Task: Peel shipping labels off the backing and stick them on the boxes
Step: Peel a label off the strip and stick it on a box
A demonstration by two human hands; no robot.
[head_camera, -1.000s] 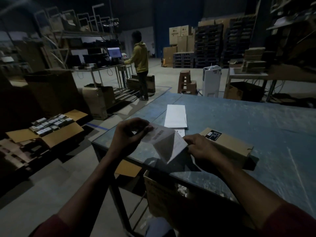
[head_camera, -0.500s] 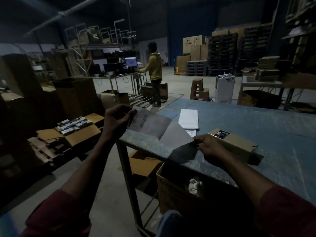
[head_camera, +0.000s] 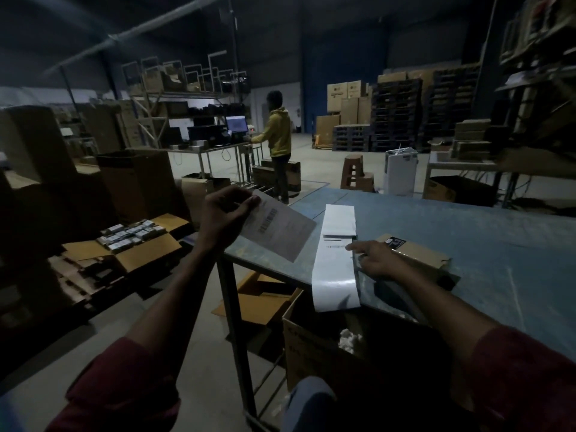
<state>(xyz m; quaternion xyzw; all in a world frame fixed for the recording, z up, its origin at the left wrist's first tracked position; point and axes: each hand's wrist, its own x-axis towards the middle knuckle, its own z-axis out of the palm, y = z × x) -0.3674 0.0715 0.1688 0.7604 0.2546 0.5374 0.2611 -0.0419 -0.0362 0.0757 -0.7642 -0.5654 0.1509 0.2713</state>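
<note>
**One label off its backing, none yet seen on the box**

Standing at the bench (head_camera: 486, 244), I find the work at its midpoint for this item. The left hand (head_camera: 226, 218) is raised over the near left corner of the bench, its grip closed in a pinch on the upper corner of a peeled label (head_camera: 279, 230). The label hangs free in the air, barcode print showing, touching nothing else. Peeling for this piece looks complete.

The backing strip (head_camera: 335, 272) lies flat on the bench, its near end overhanging the front edge. The right hand (head_camera: 375, 258) rests on the strip's right edge with fingers fairly straight, pressing rather than grasping; its grip is open. Further white sheets (head_camera: 339, 219) lie just beyond the strip, touching its far end; whether these carry unused labels cannot be told in this light.

The cardboard box (head_camera: 417, 252) sits on the bench just right of the right hand. It bears a small dark sticker at its far corner, but no white shipping label is visible on its upper face. Sticking therefore remains to be done.

An open carton (head_camera: 140, 241) of small packed items stands on the floor to the left; if these also need labels, most of the job is outstanding.
</note>
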